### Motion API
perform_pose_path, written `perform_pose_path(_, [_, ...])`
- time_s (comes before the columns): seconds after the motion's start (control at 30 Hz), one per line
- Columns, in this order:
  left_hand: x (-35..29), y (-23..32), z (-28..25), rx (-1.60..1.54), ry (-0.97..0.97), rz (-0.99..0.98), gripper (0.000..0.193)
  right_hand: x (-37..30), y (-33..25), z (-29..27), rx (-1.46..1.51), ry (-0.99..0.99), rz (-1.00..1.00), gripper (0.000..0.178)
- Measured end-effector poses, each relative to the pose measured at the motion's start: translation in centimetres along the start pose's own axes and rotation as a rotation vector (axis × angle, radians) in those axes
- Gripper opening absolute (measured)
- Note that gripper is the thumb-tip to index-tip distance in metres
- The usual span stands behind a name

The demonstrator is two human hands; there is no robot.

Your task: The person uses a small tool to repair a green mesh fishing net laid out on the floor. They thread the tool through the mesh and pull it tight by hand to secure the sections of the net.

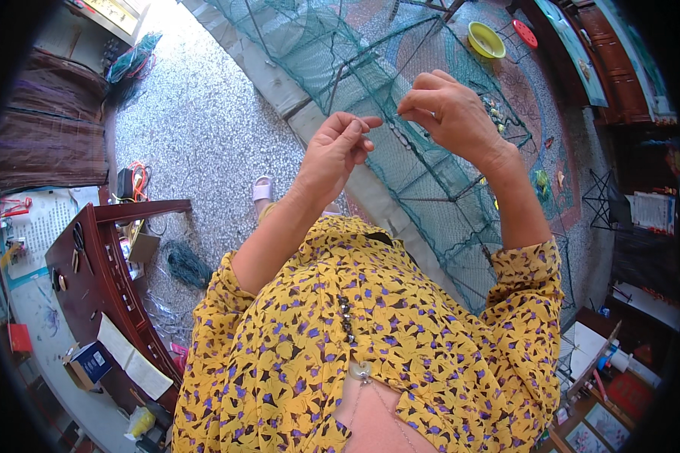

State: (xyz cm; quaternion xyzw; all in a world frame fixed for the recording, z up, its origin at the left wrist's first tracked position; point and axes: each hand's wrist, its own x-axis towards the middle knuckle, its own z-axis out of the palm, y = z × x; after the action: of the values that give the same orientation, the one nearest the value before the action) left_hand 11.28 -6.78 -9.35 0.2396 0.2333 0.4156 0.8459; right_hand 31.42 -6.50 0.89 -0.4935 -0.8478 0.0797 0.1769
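Both my hands are raised in front of a long green mesh net trap (pixel 438 192) with dark frame bars. My left hand (pixel 336 147) has its thumb pressed against its curled fingers, and one fingertip points toward the right. Whatever it pinches, if anything, is too fine to see. A little higher and to the right, my right hand (pixel 453 117) pinches thumb and forefinger together. A tiny dark bit shows at its fingertips, too small to name. The two hands are slightly apart. Small pale pieces in a row (pixel 400 136) show on the net just below them.
A yellow-green basin (pixel 486 40) and a red round stool top (pixel 524 34) stand at the far right. On the left is a dark red wooden table (pixel 83 264) with scissors (pixel 77 238) and an open notebook (pixel 136 359). A dark green net bundle (pixel 187 264) lies on the speckled floor.
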Motion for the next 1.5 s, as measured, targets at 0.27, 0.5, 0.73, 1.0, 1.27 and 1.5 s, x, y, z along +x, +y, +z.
perform_pose_path(0.27, [0.6,-1.2,-0.8,-0.284,0.036,-0.099,0.009,0.9,-2.2,1.4,0.325,0.010,0.055,0.007])
perform_pose_path(0.5, [0.6,-1.4,0.0,-0.025,0.056,-0.012,0.005,0.8,-2.2,2.8,0.014,0.161,-0.130,0.011])
perform_pose_path(0.73, [-0.1,-1.2,1.7,0.904,0.012,0.546,0.021,3.0,-7.0,0.7,0.675,0.376,-0.142,0.011])
perform_pose_path(1.0, [0.5,1.3,2.4,0.636,-0.064,0.308,0.014,3.8,-6.0,-4.1,1.059,0.674,-0.205,0.013])
perform_pose_path(1.27, [0.7,2.7,0.9,0.148,0.031,0.170,0.014,0.9,-2.2,-3.8,-0.032,0.235,-0.082,0.006])
perform_pose_path(1.5, [0.3,2.1,0.5,0.083,0.067,0.082,0.010,0.0,-0.1,-0.4,-0.087,0.023,0.027,0.002])
